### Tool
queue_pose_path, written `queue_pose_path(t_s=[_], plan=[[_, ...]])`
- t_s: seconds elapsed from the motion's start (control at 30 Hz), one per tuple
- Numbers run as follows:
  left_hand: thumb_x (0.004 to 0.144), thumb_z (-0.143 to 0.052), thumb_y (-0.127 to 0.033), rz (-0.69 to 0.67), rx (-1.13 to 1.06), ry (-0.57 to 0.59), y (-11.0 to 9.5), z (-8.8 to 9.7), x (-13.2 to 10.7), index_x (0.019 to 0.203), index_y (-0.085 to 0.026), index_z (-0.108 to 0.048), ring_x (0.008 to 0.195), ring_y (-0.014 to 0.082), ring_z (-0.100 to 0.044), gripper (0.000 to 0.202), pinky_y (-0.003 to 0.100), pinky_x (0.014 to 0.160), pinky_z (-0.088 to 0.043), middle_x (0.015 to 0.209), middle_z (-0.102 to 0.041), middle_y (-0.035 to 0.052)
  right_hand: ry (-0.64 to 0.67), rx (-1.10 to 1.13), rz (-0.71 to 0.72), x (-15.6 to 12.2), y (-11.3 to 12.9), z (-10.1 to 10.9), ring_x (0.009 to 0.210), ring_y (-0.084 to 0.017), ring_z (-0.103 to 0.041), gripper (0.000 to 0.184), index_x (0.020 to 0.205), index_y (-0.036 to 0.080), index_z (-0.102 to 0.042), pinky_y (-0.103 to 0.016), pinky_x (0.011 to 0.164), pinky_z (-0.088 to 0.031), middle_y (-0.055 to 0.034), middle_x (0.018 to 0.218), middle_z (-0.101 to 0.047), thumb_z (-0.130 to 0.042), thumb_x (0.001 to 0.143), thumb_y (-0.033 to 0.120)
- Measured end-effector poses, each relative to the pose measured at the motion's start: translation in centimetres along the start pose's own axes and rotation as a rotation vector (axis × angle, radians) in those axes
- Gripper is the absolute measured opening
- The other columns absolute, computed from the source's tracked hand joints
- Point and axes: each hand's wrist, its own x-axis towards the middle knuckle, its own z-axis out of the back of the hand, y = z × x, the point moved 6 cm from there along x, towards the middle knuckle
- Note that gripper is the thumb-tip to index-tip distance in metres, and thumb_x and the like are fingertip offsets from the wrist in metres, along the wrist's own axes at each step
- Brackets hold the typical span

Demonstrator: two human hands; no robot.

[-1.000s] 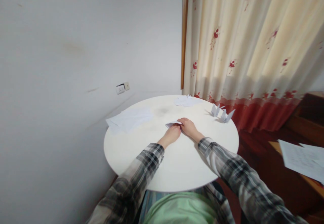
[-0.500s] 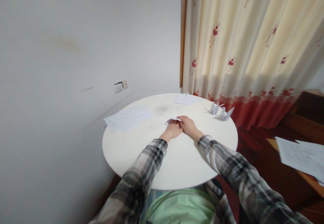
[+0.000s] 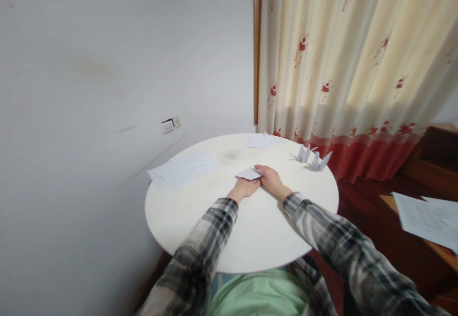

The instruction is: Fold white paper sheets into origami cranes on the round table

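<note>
A small folded piece of white paper (image 3: 247, 173) lies on the round white table (image 3: 200, 220), near its middle. My left hand (image 3: 244, 188) sits just below it, fingers curled onto the paper's near edge. My right hand (image 3: 271, 179) presses against the paper's right side, fingers together. Both hands hold the paper down on the tabletop. Plaid sleeves cover both forearms.
A stack of white sheets (image 3: 181, 168) lies at the table's left edge. More folded paper (image 3: 260, 140) rests at the far edge, and two paper cranes (image 3: 313, 158) stand at the right. A flowered curtain (image 3: 358, 68) hangs behind; printed sheets (image 3: 425, 218) lie on dark wooden furniture, right.
My hands stay together on the paper. More of the folded piece now shows beyond my fingers, lying flatter. The camera has shifted slightly.
</note>
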Motion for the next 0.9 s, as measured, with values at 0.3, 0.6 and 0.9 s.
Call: queue_pose_path(t_s=[0.3,0.6,0.9], plan=[[0.086,-0.034,-0.026,-0.061,0.034,0.046,-0.9,0.0,-0.9,0.115,-0.016,-0.051,0.118,0.0181,-0.046,0.035,0.034,0.103,-0.032,0.125,-0.054,0.0078,0.146,-0.047,-0.027,0.4,-0.8,-1.1,0.099,-0.018,-0.06,0.043,0.123,0.017,-0.049,-0.026,0.088,-0.043,-0.008,0.115,-0.061,-0.046,0.08,0.013],[0.086,-0.033,-0.04,-0.081,0.125,0.128,-2.3,1.0,-4.6,0.13,-0.003,-0.033,0.131,0.0261,-0.029,0.058,0.037,0.107,-0.022,0.138,-0.035,0.0216,0.14,-0.076,-0.037,0.2,-0.6,-0.8,0.1,-0.02,-0.06,0.047,0.128,0.016,-0.042,-0.03,0.083,-0.045,-0.0085,0.113,-0.063,-0.048,0.081,0.018],[0.089,-0.028,-0.045,-0.113,0.1,0.154,-2.8,1.3,-6.1,0.129,-0.008,-0.037,0.13,0.0232,-0.031,0.056,0.035,0.105,-0.025,0.138,-0.037,0.0168,0.133,-0.069,-0.056,0.3,-0.6,-0.5,0.098,-0.018,-0.061,0.044,0.125,0.018,-0.045,-0.026,0.081,-0.044,-0.008,0.109,-0.065,-0.048,0.082,0.017]])
